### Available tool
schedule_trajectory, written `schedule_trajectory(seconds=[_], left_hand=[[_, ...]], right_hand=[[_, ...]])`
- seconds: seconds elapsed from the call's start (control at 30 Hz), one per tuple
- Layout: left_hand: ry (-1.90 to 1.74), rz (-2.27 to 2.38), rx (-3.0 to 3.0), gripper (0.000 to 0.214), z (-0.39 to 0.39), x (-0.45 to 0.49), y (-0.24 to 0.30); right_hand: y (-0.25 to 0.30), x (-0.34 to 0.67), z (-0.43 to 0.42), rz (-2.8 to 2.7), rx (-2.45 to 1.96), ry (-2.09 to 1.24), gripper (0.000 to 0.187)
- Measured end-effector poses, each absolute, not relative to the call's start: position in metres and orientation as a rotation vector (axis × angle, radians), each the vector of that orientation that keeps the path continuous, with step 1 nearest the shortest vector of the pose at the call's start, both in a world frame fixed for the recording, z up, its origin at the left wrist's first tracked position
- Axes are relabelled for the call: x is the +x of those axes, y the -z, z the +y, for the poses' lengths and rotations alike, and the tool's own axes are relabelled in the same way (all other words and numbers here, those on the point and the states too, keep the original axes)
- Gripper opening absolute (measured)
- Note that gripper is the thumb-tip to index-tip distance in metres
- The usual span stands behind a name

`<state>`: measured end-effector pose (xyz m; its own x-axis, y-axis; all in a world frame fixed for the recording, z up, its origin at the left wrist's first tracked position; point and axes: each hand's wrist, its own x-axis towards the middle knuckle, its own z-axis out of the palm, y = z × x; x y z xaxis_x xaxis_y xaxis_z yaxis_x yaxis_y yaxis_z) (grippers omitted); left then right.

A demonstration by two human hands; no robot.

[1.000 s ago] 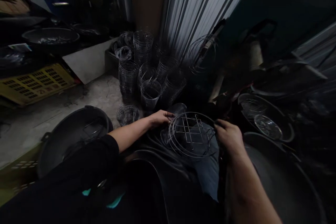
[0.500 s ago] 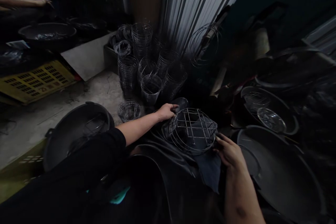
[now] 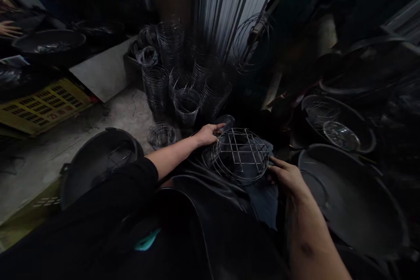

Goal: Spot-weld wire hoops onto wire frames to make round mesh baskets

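A round wire basket [image 3: 241, 154], with a grid of crossed wires on its upper face, lies over a dark cloth [image 3: 262, 203] in front of my body. At its left rim my left hand [image 3: 208, 134] is closed, thumb and forefinger reaching past the wire. My right hand [image 3: 285, 174] pinches the right rim, its lower fingers partly hidden. Just beyond my left hand is a dark rounded object [image 3: 226, 122] whose kind I cannot make out. A small wire basket [image 3: 161, 135] stands left of my left forearm.
Stacks of wire baskets [image 3: 155, 87] stand ahead on the floor. Large dark basins sit at left [image 3: 98, 164] and right [image 3: 357, 201]. A yellow crate [image 3: 46, 105] is at far left, near another person's hand [image 3: 9, 29]. A wire coil [image 3: 252, 43] hangs near the corrugated wall.
The view has shifted slightly. Both hands stay at the wire basket's rim, and the basket appears a little higher in the picture. The other person's arm has drawn back to the left.
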<state>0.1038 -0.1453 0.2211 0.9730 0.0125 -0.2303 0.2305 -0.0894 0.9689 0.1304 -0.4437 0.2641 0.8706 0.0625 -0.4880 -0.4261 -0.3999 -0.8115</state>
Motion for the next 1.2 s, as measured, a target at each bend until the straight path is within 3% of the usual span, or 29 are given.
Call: schedule_trajectory(seconds=[0.17, 0.37, 0.63, 0.7, 0.8, 0.93, 1.03, 1.2], left_hand=[[0.297, 0.010, 1.751, 0.093, -0.130, 0.097, -0.232], [0.440, -0.194, 2.106, 0.137, -0.128, 0.082, -0.250], [0.407, -0.051, 2.248, 0.141, -0.145, 0.067, -0.253], [0.393, -0.025, 2.000, 0.133, -0.135, 0.073, -0.252], [0.382, 0.078, 1.610, 0.102, -0.120, 0.088, -0.251], [0.267, 0.169, 1.493, 0.072, -0.121, 0.107, -0.250], [0.219, 0.166, 1.452, 0.069, -0.136, 0.115, -0.252], [0.147, 0.154, 1.437, 0.081, -0.153, 0.116, -0.255]], right_hand=[[-0.274, 0.124, -0.453, 0.173, -1.973, -0.693, 0.073], [-0.273, 0.114, -0.451, 0.200, -1.985, -0.731, 0.077], [-0.252, 0.116, -0.449, 0.275, -1.964, -0.544, 0.074], [-0.250, 0.114, -0.453, 0.272, -1.918, -0.494, 0.070], [-0.252, 0.107, -0.456, 0.275, -1.802, -0.422, 0.065], [-0.258, 0.102, -0.450, 0.292, -1.626, -0.318, 0.076], [-0.263, 0.104, -0.439, 0.289, -1.558, -0.290, 0.077], [-0.272, 0.110, -0.431, 0.311, -1.533, -0.234, 0.064]])
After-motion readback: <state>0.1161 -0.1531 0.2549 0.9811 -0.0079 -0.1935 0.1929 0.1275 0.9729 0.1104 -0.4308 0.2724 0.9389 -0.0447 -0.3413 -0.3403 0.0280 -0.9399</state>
